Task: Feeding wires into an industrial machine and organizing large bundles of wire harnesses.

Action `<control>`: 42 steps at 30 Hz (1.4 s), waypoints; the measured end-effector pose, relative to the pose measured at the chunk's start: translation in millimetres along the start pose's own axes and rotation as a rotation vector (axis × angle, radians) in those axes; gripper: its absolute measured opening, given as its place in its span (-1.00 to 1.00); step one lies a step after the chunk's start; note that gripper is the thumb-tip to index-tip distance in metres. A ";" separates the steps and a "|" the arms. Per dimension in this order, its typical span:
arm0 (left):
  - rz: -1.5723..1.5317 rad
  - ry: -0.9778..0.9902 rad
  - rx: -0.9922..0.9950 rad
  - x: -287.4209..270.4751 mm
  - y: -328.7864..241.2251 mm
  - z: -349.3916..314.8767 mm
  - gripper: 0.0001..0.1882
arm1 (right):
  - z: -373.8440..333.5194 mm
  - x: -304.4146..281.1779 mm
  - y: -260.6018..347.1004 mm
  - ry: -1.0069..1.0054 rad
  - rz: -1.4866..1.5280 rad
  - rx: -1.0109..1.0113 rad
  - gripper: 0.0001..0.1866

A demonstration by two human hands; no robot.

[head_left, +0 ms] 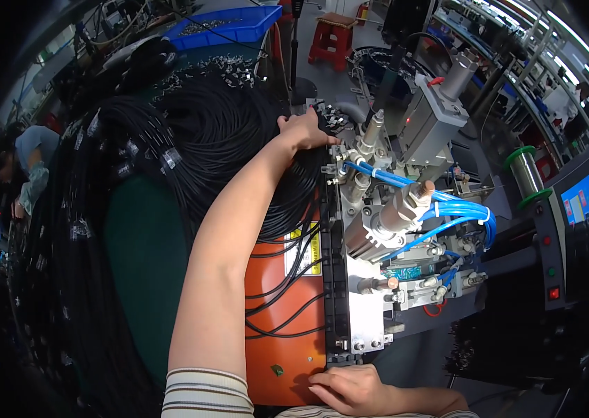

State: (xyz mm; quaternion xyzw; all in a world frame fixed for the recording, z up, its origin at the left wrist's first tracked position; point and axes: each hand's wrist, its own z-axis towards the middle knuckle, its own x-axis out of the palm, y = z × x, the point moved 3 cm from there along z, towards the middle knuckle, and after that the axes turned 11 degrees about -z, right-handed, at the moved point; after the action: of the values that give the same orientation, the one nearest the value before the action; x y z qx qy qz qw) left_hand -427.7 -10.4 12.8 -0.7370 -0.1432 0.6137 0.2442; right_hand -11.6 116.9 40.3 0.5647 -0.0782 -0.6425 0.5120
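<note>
My left hand (305, 132) is stretched out at the far end of a dark slotted track (336, 279) on the machine. Its fingers are apart, with one reaching right against the machine's metal parts; some fingertips are hard to see. Beside it lies a large bundle of black cables (218, 125), and several single cables run over an orange surface (284, 362) into the track. At the track's near end is my right hand (354, 390), its fingers bent and pressed together over the orange surface's edge. Whatever its fingertips may hold is hidden.
The machine carries pneumatic cylinders (395, 219) and blue air hoses (461, 209). To the right are a wire spool (528, 177) and a control screen (582, 198). A blue tray (239, 31) and red stool (331, 42) stand at the back. Another person (33, 153) sits far left.
</note>
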 end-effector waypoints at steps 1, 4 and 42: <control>-0.004 -0.002 0.001 3.7 5.9 5.1 0.02 | 1.4 0.2 -0.4 0.003 -0.004 0.000 -0.87; -0.246 -0.185 0.170 6.0 10.3 6.4 -0.03 | 1.9 -0.8 -1.1 0.027 -0.007 0.016 -0.87; -1.569 -0.856 0.707 -132.5 24.2 -163.3 -0.64 | -0.2 2.8 6.1 0.085 -0.087 0.074 -0.88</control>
State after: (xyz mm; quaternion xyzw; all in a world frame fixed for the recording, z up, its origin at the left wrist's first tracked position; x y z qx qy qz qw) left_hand -297.9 -128.5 131.3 -0.0288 -0.4792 0.5004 0.7205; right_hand -7.5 112.0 42.5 0.6129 -0.0555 -0.6364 0.4651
